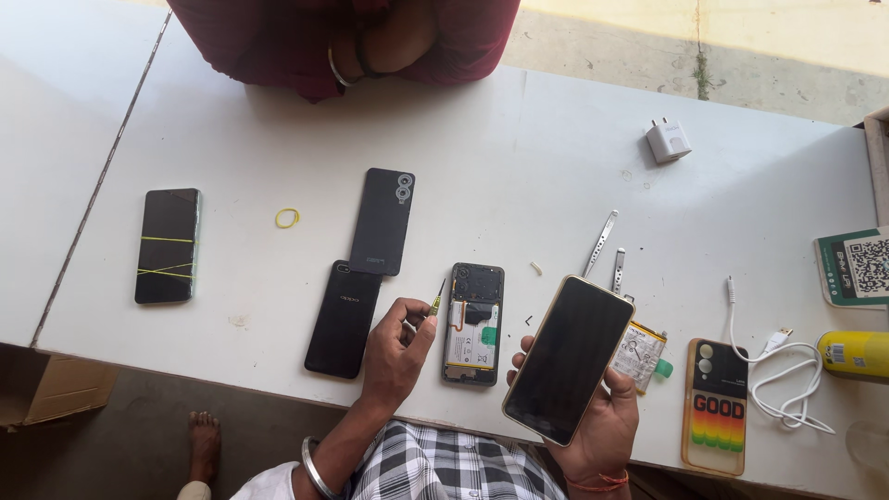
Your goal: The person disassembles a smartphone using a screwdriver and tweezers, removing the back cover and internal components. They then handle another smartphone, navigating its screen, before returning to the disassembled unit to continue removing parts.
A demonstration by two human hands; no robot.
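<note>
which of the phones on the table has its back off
The phone lying just right of the left hand and its small screwdriver: its battery and inner parts show, while the other phones are closed.

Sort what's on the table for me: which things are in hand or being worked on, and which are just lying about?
In use:
left hand holding small screwdriver
right hand holding dark-screened phone
opened phone, between the hands

Lying about:
two black phones
rubber-banded phone
yellow rubber band
tweezers
loose battery
white charger
white cable
phone case
</note>
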